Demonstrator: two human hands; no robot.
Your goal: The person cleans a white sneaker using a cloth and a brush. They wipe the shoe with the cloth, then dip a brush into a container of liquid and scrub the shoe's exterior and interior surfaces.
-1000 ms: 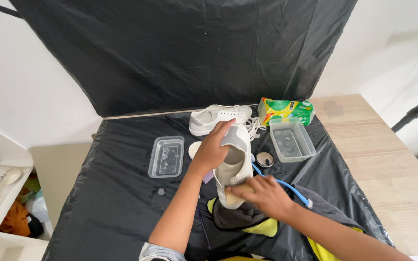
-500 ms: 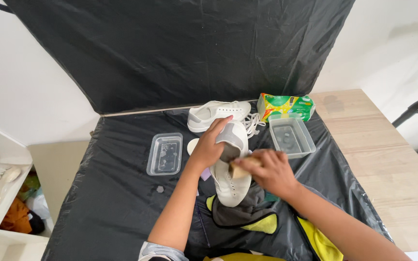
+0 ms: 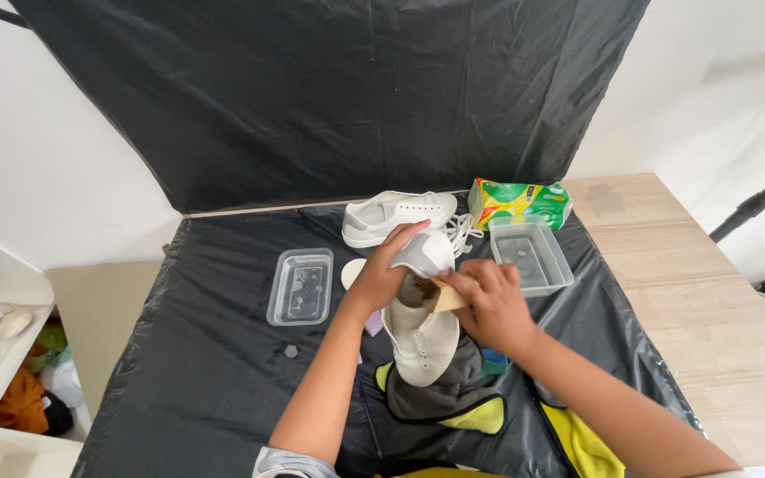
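Left hand (image 3: 381, 276) grip closed on the white shoe (image 3: 420, 329) heel; right hand (image 3: 489, 305) pinches a tan pad (image 3: 447, 296) against it.

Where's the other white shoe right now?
Head view: the second white shoe lies on its side at the table's back, just left of the green tissue pack.

A wooden counter (image 3: 719, 327) with a black plastic sheet (image 3: 205, 372) over most of it.

On the sheet lie a white shoe (image 3: 396, 215) at the back, a green tissue pack (image 3: 519, 202) beside it, and two clear plastic tubs, one on the left (image 3: 301, 286) and one on the right (image 3: 530, 255). A grey and yellow cloth (image 3: 453, 398) lies at the front. The right part of the counter shows bare wood.
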